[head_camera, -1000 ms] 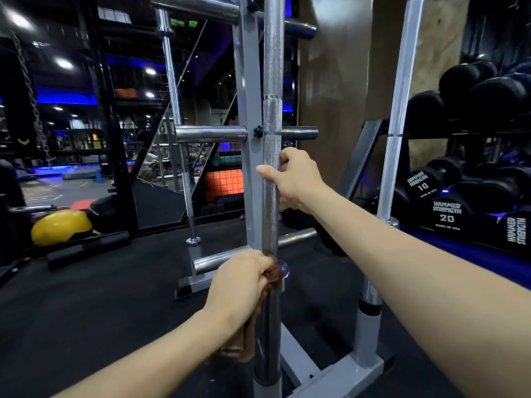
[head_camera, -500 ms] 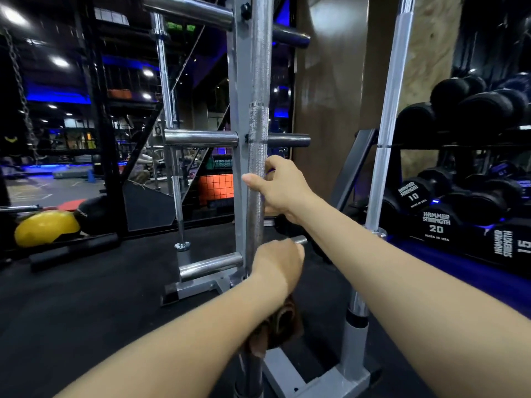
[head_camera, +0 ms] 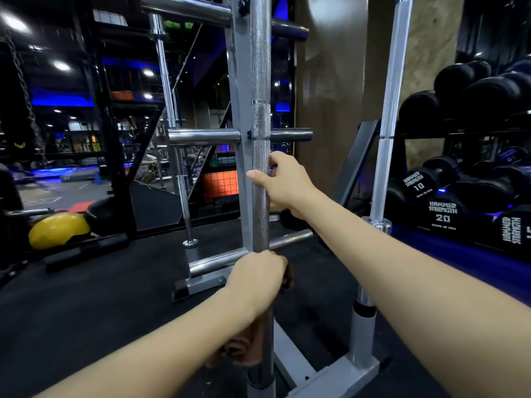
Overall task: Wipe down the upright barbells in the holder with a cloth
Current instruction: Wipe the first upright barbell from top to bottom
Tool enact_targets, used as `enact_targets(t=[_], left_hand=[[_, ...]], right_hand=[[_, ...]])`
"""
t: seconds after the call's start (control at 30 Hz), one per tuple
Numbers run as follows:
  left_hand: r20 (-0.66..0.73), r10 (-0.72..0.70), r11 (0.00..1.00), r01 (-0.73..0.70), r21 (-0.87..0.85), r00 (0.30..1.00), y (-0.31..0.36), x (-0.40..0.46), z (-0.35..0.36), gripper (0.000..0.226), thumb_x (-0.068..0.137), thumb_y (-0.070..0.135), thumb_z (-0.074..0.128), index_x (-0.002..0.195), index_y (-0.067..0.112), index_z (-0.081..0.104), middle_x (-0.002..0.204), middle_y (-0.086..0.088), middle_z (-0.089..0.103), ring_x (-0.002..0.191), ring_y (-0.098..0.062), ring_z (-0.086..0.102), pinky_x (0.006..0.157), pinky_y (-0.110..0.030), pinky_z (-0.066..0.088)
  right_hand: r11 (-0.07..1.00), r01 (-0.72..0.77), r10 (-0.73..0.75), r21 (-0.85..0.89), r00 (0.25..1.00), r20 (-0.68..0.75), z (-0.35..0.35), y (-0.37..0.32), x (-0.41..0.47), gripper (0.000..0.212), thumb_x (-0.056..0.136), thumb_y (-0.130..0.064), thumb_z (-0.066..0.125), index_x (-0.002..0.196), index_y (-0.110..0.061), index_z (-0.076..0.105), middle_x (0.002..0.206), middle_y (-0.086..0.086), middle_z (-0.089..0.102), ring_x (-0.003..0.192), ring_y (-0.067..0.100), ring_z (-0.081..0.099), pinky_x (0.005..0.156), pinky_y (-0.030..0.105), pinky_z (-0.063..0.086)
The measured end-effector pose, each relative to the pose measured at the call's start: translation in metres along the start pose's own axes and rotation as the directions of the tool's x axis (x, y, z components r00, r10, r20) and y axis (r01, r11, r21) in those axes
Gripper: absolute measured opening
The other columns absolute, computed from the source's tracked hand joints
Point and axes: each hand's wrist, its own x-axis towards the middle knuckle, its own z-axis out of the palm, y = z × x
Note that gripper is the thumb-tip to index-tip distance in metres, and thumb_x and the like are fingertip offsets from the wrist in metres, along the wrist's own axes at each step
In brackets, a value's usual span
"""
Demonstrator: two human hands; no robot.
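Here, the nearest barbell point(head_camera: 261, 81) stands upright in front of me, its knurled shaft rising past the top edge of the view and its lower end dropping into a tube of the grey holder point(head_camera: 342, 374) at the bottom. My left hand point(head_camera: 255, 280) is wrapped round that shaft low down, fingers curled over a brown cloth point(head_camera: 247, 346) that it presses against the metal; the cloth hangs out below my wrist along the bar. My right hand point(head_camera: 283, 182) grips the same shaft higher up, thumb across the front and fingers round the back, well above the left. A second barbell point(head_camera: 388, 116) stands upright to the right, seated in its own tube of the holder, and a third, thinner one point(head_camera: 169, 110) stands further back on the left. Behind the bar I hold is a grey plate tree point(head_camera: 238, 81) with chrome pegs sticking out to both sides. Off to the right sits a rack of black dumbbells point(head_camera: 442, 211), and a yellow ball point(head_camera: 57, 228) lies on the dark floor at left.
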Motion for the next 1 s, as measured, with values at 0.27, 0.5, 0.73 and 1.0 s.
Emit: enact_targets(t=[0.27, 0.5, 0.73, 1.0], left_hand=[[-0.030, -0.021, 0.946, 0.010, -0.324, 0.999, -0.064, -0.038, 0.008, 0.020, 0.088, 0.022, 0.056, 0.072, 0.027, 0.046, 0.089, 0.007, 0.061, 0.084, -0.012, 0.058, 0.074, -0.024, 0.042], [-0.197, -0.202, 0.866, 0.081, -0.494, 0.959, -0.062, -0.026, 0.029, 0.010, 0.092, 0.024, 0.054, 0.089, 0.020, 0.062, 0.087, 0.008, 0.059, 0.083, -0.017, 0.060, 0.073, -0.031, 0.045], [-0.352, -0.175, 0.835, -0.051, -0.548, 0.919, -0.030, -0.055, 0.053, 0.018, 0.090, 0.015, 0.054, 0.103, 0.027, 0.060, 0.106, 0.015, 0.053, 0.094, -0.011, 0.047, 0.079, -0.029, 0.042], [-0.607, -0.201, 0.850, -0.172, -0.498, 0.769, -0.025, -0.057, 0.095, 0.049, 0.063, 0.006, 0.080, 0.105, 0.022, 0.060, 0.104, 0.013, 0.058, 0.095, -0.008, 0.049, 0.064, -0.024, 0.054]], right_hand=[[0.999, -0.036, 0.037, 0.028, 0.999, -0.023, 0.002, 0.000, 0.000, 0.055, 0.090, -0.035, 0.062, 0.135, -0.010, 0.042, 0.117, 0.012, 0.056, 0.077, 0.027, 0.065, 0.056, 0.038, 0.059], [1.000, 0.017, -0.019, -0.013, 0.994, -0.105, 0.009, 0.004, -0.002, 0.043, 0.085, -0.042, 0.064, 0.116, -0.014, 0.054, 0.110, 0.011, 0.064, 0.098, 0.033, 0.063, 0.083, 0.055, 0.053], [1.000, 0.007, -0.003, 0.024, 0.989, -0.148, 0.011, 0.003, -0.005, 0.035, 0.088, -0.037, 0.065, 0.113, -0.015, 0.056, 0.103, 0.013, 0.064, 0.095, 0.034, 0.064, 0.081, 0.053, 0.055], [0.998, 0.010, 0.004, 0.064, 0.978, -0.207, 0.023, 0.021, -0.036, 0.029, 0.088, -0.026, 0.066, 0.116, -0.021, 0.057, 0.090, 0.001, 0.062, 0.078, 0.017, 0.058, 0.062, 0.028, 0.045]])
